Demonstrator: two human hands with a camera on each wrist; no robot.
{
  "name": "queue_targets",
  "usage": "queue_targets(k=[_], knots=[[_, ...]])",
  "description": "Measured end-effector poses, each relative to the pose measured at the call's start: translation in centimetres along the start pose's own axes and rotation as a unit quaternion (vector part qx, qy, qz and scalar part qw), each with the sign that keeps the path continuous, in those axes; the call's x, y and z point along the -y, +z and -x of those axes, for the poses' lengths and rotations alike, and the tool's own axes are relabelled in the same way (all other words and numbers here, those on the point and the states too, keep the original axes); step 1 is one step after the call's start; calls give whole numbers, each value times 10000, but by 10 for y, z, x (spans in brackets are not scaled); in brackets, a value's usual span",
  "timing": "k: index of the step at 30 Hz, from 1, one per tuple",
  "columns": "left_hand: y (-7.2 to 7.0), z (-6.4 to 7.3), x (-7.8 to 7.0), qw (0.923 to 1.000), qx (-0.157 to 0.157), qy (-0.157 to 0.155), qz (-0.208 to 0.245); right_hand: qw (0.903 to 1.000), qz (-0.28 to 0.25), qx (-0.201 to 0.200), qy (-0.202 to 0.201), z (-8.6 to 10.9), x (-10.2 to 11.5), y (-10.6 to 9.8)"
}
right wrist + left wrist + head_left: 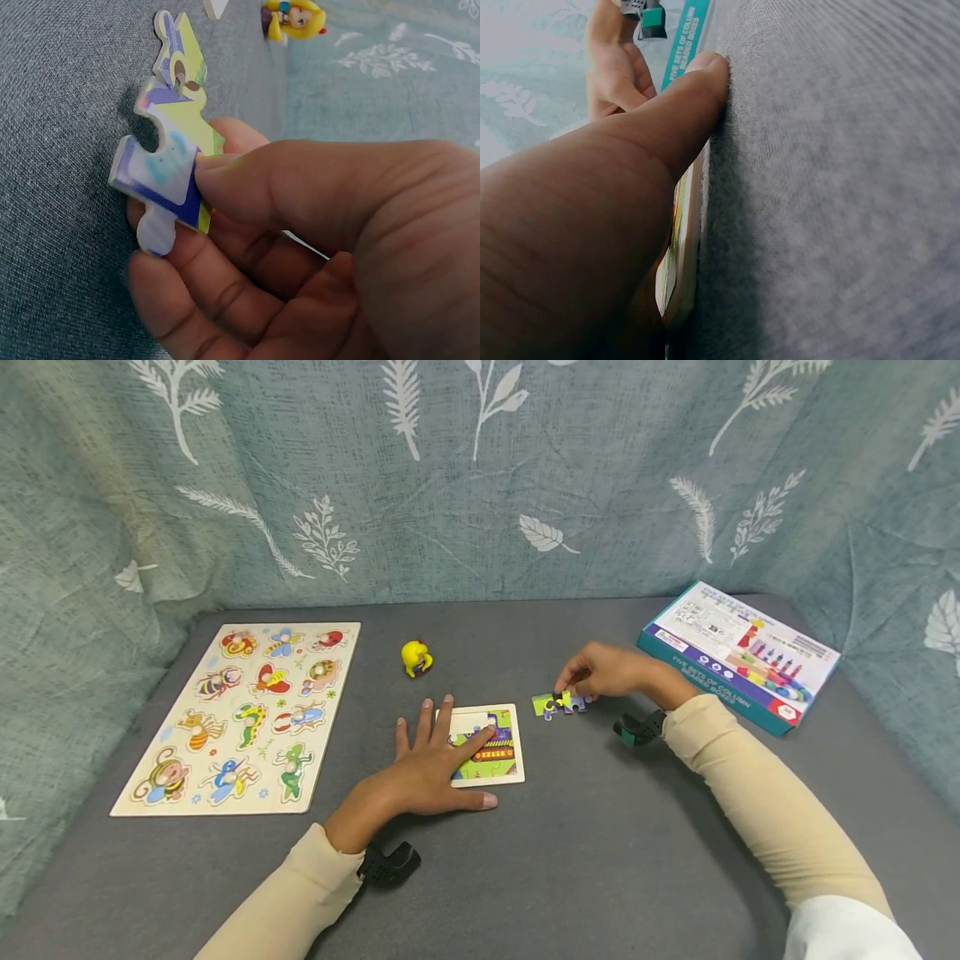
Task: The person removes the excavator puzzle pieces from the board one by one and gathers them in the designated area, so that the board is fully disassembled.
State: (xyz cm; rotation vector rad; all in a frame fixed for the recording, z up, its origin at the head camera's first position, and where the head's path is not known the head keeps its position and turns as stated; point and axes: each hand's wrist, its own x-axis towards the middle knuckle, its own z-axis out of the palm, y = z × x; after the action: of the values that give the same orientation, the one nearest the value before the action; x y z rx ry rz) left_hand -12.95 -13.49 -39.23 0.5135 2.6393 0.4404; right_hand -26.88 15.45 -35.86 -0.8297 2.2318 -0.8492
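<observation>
My left hand (431,768) lies with spread fingers on a small wooden picture puzzle (519,745), its forefinger across a partly filled picture of a purple and orange vehicle. In the left wrist view the thumb (697,90) stretches along the cloth beside the puzzle's edge. Off to the right, my right hand (606,670) pinches a purple and green jigsaw piece (161,169) between thumb and fingers, tilted up from the cloth. Right against it is another jigsaw piece (542,703), green and purple, overlapping it in the right wrist view.
A large wooden insect board (258,718) lies on the left. Behind the small puzzle sits a yellow-haired toy figure (416,657). At the back right is a boxed bead set (742,652), close to the right forearm. A leaf-patterned curtain (450,510) hangs behind the grey table.
</observation>
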Motion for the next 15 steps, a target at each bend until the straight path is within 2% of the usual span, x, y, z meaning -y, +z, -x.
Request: queue_targets(k=[15], knots=[[4,-1,1,10000,-93,33,-16,9999,129,-72,-72,-2,-4,0]])
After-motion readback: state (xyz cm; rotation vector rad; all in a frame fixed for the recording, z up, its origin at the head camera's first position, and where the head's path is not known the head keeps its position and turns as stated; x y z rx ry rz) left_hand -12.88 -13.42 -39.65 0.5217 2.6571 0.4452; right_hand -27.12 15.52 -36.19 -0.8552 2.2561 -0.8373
